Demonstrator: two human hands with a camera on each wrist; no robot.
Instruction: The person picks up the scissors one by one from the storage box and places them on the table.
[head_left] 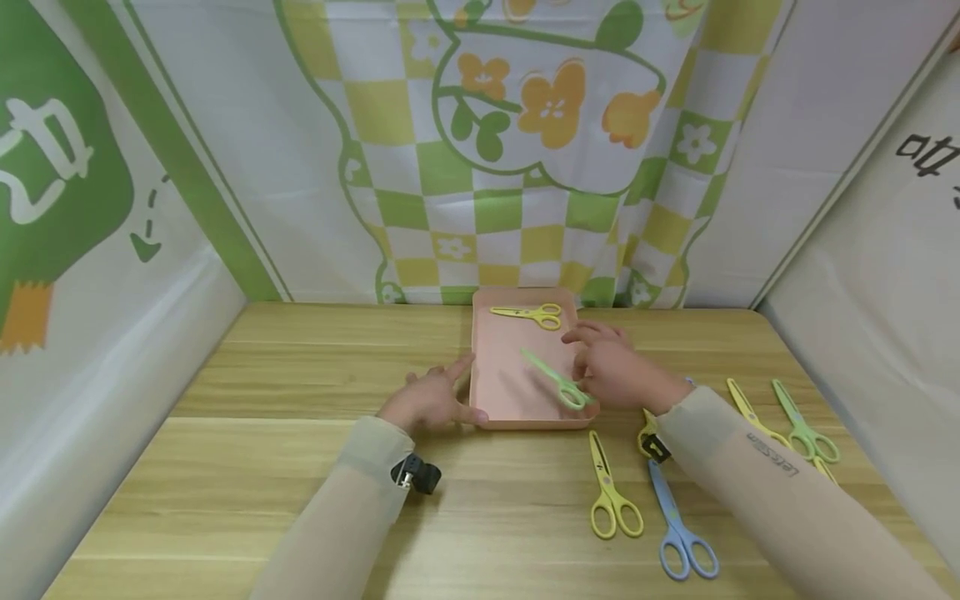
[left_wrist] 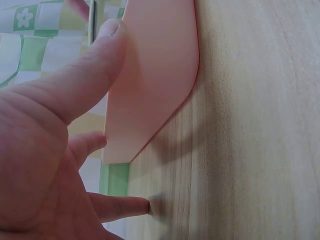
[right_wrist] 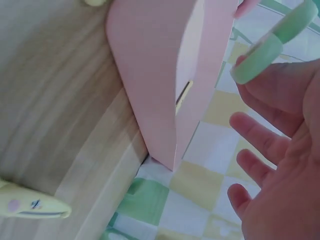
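Note:
My right hand point(head_left: 617, 372) pinches a pair of green scissors point(head_left: 553, 374) by the finger loops above the right side of a pink tray point(head_left: 497, 375). The blades slant toward the tray's far left. In the right wrist view the green loops point(right_wrist: 258, 60) sit at the thumb and index finger, with the other fingers loosely bent. One pair of yellow scissors point(head_left: 534, 314) lies inside the tray at its far end. My left hand point(head_left: 431, 400) is at the tray's near left corner, fingers spread. Its thumb point(left_wrist: 100, 67) lies along the tray wall, and another fingertip touches the rim.
Right of the tray, yellow scissors point(head_left: 605, 482) and blue scissors point(head_left: 671, 517) lie on the wooden table point(head_left: 300, 467). Farther right are more yellow scissors point(head_left: 747, 407) and green scissors point(head_left: 799, 428), partly behind my right forearm. A patterned curtain point(head_left: 450, 200) hangs behind the tray.

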